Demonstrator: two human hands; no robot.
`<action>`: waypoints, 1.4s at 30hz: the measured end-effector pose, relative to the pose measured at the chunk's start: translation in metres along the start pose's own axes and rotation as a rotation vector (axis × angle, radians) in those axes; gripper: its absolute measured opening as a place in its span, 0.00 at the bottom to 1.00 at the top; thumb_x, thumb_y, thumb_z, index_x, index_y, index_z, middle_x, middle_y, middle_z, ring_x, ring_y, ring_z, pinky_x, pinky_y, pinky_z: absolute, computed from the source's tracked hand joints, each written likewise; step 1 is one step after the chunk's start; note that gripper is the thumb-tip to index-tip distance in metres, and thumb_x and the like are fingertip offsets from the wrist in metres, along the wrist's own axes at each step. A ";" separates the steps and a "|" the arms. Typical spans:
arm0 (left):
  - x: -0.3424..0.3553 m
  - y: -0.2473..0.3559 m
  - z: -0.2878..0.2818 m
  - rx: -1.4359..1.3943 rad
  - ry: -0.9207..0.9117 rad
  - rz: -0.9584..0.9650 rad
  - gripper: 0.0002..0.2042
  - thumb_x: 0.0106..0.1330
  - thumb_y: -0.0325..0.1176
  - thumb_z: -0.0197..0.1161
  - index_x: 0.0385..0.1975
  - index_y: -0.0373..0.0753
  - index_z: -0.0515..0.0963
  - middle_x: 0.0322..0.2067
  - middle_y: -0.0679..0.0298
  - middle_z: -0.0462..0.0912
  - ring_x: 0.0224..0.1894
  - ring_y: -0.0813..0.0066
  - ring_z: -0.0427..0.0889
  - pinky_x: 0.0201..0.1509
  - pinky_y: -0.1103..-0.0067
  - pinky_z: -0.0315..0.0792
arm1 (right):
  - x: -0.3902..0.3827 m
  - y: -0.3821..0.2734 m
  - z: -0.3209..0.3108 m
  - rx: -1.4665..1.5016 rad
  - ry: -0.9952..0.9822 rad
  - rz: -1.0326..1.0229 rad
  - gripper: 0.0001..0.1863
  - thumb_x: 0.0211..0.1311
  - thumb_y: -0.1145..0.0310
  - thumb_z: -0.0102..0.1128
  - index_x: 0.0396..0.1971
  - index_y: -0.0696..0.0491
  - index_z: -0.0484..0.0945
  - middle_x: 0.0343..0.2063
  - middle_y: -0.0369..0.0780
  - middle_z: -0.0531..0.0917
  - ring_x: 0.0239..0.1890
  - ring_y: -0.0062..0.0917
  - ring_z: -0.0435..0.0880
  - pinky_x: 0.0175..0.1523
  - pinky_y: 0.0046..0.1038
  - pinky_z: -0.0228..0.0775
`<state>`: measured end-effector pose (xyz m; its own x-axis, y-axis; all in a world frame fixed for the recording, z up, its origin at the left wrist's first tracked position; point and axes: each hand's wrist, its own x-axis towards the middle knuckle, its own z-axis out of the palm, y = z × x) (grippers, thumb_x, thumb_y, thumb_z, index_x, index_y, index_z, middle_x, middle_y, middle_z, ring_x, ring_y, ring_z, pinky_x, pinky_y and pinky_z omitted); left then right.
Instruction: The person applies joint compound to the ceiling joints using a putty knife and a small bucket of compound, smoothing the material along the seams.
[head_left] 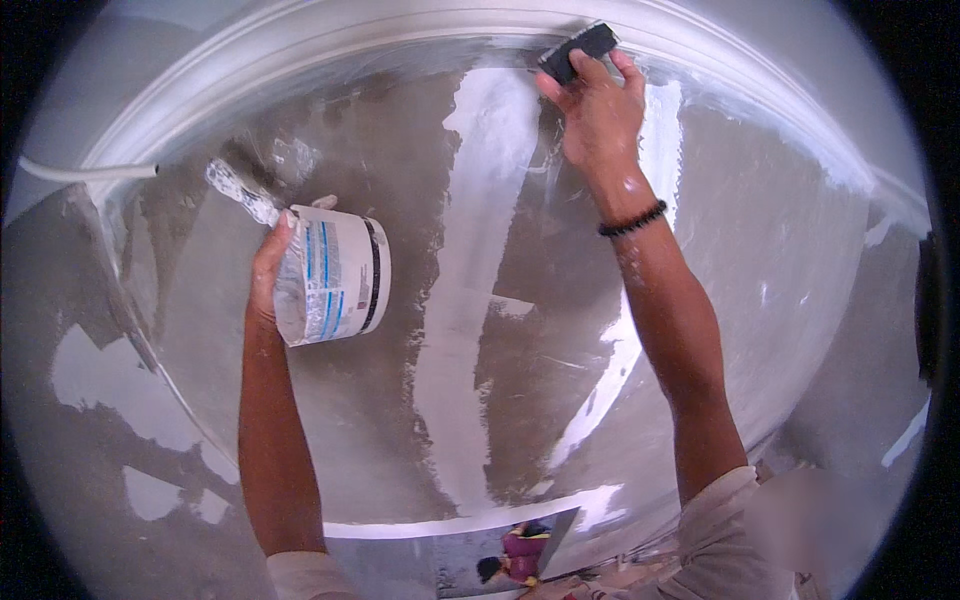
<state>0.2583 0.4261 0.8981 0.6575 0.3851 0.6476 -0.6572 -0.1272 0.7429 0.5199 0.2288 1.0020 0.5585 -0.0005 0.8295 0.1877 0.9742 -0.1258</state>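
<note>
Black block (578,52): found at the top of the grey wall (760,330), against or just below the lower edge of the white trim (300,40); contact with the trim cannot be told. It is tilted, right end higher, and a whitish line runs along its upper edge. The right hand (603,118) is clamped on it, thumb and fingers spread along its lower side. A dark bead bracelet (632,220) circles that wrist.

White bucket (340,280): held by the left hand (268,262), well apart from the right, in front of the wall and tipped to one side. It bears blue print and a black band. A smeared putty knife (240,190) projects up and left beside the left thumb; how it is gripped cannot be told.

Room for moving: a wide stretch of wall between the hands, crossed by a broad pale stripe (465,290), and another right of the right forearm. Limits: the curved trim above, a corner edge (135,325) on the left with a white tube (90,172) near its top, and a white lower edge (420,527). Below that, another person (525,555) is visible
</note>
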 end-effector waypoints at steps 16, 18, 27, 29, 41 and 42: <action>0.002 0.003 0.002 0.086 -0.006 -0.037 0.33 0.66 0.56 0.46 0.59 0.31 0.62 0.45 0.55 0.77 0.44 0.68 0.79 0.48 0.74 0.76 | 0.013 0.044 0.083 0.286 0.314 -0.034 0.29 0.53 0.83 0.55 0.46 0.47 0.48 0.44 0.53 0.68 0.31 0.41 0.81 0.28 0.32 0.84; 0.002 0.005 -0.001 0.093 -0.010 -0.033 0.33 0.66 0.57 0.46 0.59 0.31 0.62 0.46 0.55 0.76 0.45 0.68 0.78 0.48 0.74 0.75 | 0.002 0.051 0.104 0.338 0.322 -0.002 0.29 0.53 0.83 0.55 0.46 0.47 0.48 0.43 0.53 0.69 0.31 0.39 0.81 0.28 0.31 0.83; 0.001 0.005 -0.001 0.115 -0.011 -0.026 0.34 0.65 0.58 0.46 0.59 0.32 0.63 0.46 0.54 0.76 0.46 0.67 0.78 0.49 0.74 0.75 | -0.045 0.054 0.087 0.258 0.239 0.039 0.29 0.54 0.81 0.56 0.50 0.49 0.49 0.36 0.48 0.74 0.30 0.32 0.80 0.30 0.32 0.82; 0.001 0.005 0.002 0.096 0.000 -0.034 0.34 0.65 0.58 0.46 0.58 0.32 0.64 0.46 0.54 0.76 0.45 0.67 0.78 0.48 0.73 0.75 | -0.029 0.048 0.067 0.240 0.267 -0.042 0.29 0.54 0.81 0.56 0.50 0.49 0.49 0.36 0.48 0.74 0.30 0.32 0.81 0.31 0.32 0.83; 0.005 0.005 0.004 0.123 0.015 -0.048 0.35 0.62 0.56 0.52 0.58 0.29 0.63 0.47 0.51 0.75 0.48 0.62 0.76 0.53 0.71 0.71 | 0.004 0.045 0.092 0.278 0.283 -0.021 0.31 0.53 0.81 0.58 0.49 0.46 0.48 0.41 0.50 0.72 0.34 0.36 0.81 0.31 0.32 0.83; 0.008 0.004 0.005 0.114 -0.010 -0.050 0.35 0.63 0.56 0.51 0.58 0.29 0.63 0.47 0.51 0.75 0.47 0.63 0.76 0.53 0.71 0.72 | 0.004 0.066 0.092 0.351 0.167 -0.065 0.31 0.52 0.81 0.59 0.48 0.45 0.49 0.42 0.50 0.71 0.35 0.36 0.81 0.30 0.33 0.83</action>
<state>0.2628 0.4244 0.9066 0.6924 0.3843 0.6107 -0.5777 -0.2118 0.7883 0.4604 0.3139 1.0475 0.6835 -0.0736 0.7262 -0.0443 0.9889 0.1420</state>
